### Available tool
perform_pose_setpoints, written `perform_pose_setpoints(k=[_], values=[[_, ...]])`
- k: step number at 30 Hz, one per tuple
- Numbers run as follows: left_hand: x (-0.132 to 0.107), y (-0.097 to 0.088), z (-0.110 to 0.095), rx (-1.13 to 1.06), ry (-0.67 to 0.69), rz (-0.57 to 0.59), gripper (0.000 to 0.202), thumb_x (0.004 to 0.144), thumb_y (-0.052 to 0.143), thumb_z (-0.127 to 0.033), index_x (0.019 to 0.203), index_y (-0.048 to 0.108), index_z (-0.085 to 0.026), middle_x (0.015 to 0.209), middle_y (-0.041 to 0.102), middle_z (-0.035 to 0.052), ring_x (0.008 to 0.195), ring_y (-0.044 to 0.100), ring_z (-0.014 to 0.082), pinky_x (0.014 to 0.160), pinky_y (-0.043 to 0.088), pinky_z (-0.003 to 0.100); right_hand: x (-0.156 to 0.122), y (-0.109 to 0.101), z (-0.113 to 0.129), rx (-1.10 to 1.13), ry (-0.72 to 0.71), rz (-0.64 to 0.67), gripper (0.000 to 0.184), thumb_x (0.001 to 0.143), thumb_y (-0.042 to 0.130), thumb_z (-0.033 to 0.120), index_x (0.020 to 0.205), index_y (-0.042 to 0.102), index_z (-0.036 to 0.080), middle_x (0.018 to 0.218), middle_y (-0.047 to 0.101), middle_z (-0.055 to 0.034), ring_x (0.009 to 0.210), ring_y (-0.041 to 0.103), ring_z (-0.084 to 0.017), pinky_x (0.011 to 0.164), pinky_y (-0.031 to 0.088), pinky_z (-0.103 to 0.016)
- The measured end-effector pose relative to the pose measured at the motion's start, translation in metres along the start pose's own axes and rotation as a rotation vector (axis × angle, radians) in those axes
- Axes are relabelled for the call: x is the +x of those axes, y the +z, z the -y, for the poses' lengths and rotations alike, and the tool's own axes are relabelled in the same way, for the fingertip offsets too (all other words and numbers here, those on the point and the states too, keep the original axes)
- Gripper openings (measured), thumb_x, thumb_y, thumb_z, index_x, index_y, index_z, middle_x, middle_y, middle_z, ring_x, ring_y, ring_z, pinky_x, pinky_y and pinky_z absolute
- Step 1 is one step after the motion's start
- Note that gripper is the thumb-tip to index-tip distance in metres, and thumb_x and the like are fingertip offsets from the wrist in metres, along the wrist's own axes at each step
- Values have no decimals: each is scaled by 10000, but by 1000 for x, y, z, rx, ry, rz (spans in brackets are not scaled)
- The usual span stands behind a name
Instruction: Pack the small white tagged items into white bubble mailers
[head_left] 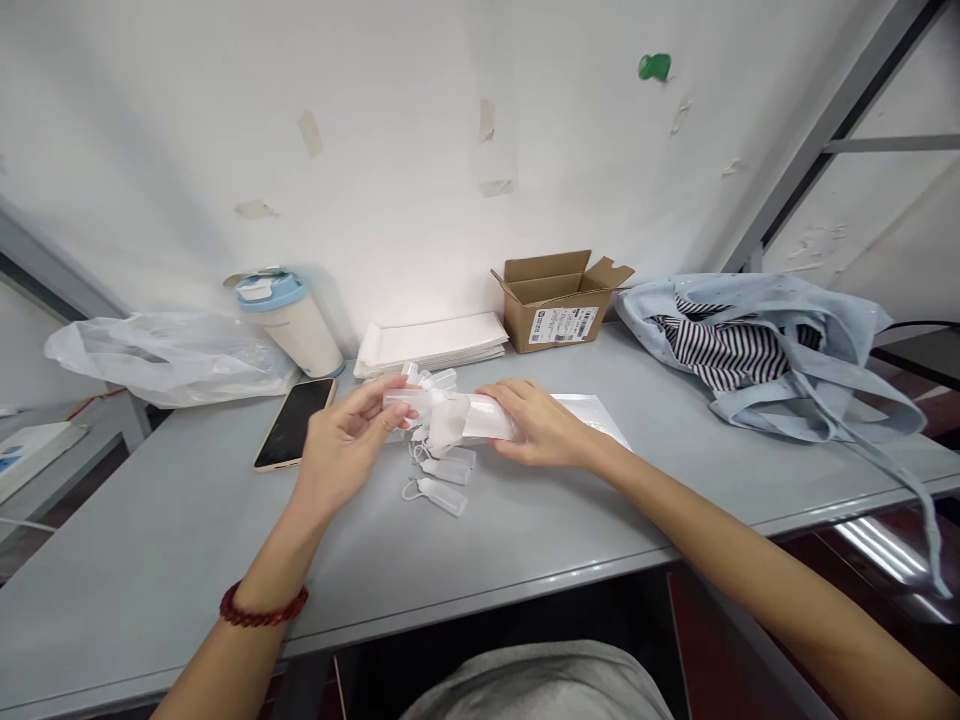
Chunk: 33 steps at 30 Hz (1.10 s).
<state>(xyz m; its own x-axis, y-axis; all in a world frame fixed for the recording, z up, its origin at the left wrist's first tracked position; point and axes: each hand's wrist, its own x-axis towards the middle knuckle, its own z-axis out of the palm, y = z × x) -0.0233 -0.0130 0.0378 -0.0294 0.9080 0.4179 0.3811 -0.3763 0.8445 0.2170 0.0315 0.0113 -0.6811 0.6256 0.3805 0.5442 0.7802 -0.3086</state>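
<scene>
My left hand (pixel 346 440) pinches a small translucent plastic bottle (pixel 405 398) between thumb and fingers. My right hand (pixel 536 425) is wrapped around a white, shiny pouch (pixel 487 418) whose open end faces left. More of the clear bottles cluster at that opening; whether they are inside it or just against it I cannot tell. Below, on the table, lie several similar bottles with looped cap straps, the nearest bottle (pixel 444 495) lying on its side. A flat white envelope (pixel 596 410) rests partly behind my right wrist.
Behind my hands are a stack of white envelopes (pixel 435 342) and an open cardboard box (pixel 559 310). To the left are a phone (pixel 295 425), a tumbler with a blue lid (pixel 296 325) and a plastic bag (pixel 176 355). A light-blue cloth bag (pixel 765 340) sits at right, its strap hanging over the edge.
</scene>
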Motion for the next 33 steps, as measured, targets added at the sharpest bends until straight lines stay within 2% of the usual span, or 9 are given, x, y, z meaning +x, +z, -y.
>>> perform_pose_setpoints(k=[7, 11, 14, 17, 22, 26, 28, 30, 33], values=[[-2, 4, 9, 269, 109, 163, 374, 828, 569, -404, 1066, 680, -138, 744, 692, 44, 646, 607, 161, 609, 503, 274, 0, 2, -1, -35, 0, -8, 500, 773, 579, 260, 1234, 439, 128, 1150, 564, -143, 1030, 507, -282, 868, 403, -416], [0, -3, 11, 441, 162, 295, 378, 851, 534, -417, 1085, 684, -160, 785, 703, 51, 667, 599, 169, 607, 470, 271, 0, 2, -1, -56, 5, 37, 492, 780, 576, 267, 1235, 446, 133, 1127, 570, -142, 1020, 517, -282, 874, 400, -425], [0, -8, 10, 508, 158, 383, 369, 853, 525, -426, 1061, 697, -174, 758, 702, 36, 616, 571, 154, 584, 449, 259, 1, 2, 0, -78, 17, 75, 489, 777, 581, 272, 1229, 459, 129, 1130, 569, -142, 1023, 521, -281, 881, 392, -424], [0, -8, 9, 528, 161, 439, 331, 852, 522, -417, 1018, 713, -202, 650, 660, 0, 556, 525, 133, 541, 420, 237, 0, 2, -1, -88, 24, 106, 578, 747, 607, 323, 1265, 431, 139, 1140, 564, -143, 1033, 515, -295, 874, 393, -435], [0, -2, 11, 526, 139, 393, 286, 809, 573, -403, 961, 706, -200, 567, 593, -22, 515, 505, 127, 510, 400, 231, -2, 6, -4, -122, 43, 154, 800, 668, 652, 414, 1350, 336, 139, 1161, 533, -159, 1023, 503, -324, 855, 394, -465], [-1, 7, 15, 445, 32, 380, 265, 761, 628, -404, 886, 662, -173, 581, 588, -18, 510, 529, 135, 490, 428, 240, -1, 7, -2, -111, 38, 161, 787, 657, 650, 370, 1338, 342, 126, 1108, 525, -145, 993, 496, -308, 838, 409, -451], [-3, 13, 17, 390, 25, 358, 260, 754, 647, -393, 886, 661, -169, 614, 607, -7, 542, 554, 141, 524, 470, 255, -1, 7, 1, -96, 19, 150, 758, 664, 639, 348, 1325, 350, 116, 1091, 521, -142, 977, 493, -299, 832, 417, -443], [-6, 21, 16, 326, 77, 316, 247, 759, 654, -367, 902, 676, -167, 687, 646, 18, 608, 587, 149, 574, 509, 267, 0, 7, 4, -83, -6, 127, 728, 674, 630, 333, 1313, 357, 114, 1084, 517, -141, 963, 492, -293, 825, 426, -439], [-12, 32, 13, 265, 235, 221, 191, 796, 632, -310, 918, 696, -179, 842, 677, 55, 670, 603, 139, 583, 525, 249, 0, 7, 7, -70, -31, 94, 689, 688, 621, 304, 1296, 362, 111, 1079, 514, -141, 965, 492, -290, 821, 435, -435]])
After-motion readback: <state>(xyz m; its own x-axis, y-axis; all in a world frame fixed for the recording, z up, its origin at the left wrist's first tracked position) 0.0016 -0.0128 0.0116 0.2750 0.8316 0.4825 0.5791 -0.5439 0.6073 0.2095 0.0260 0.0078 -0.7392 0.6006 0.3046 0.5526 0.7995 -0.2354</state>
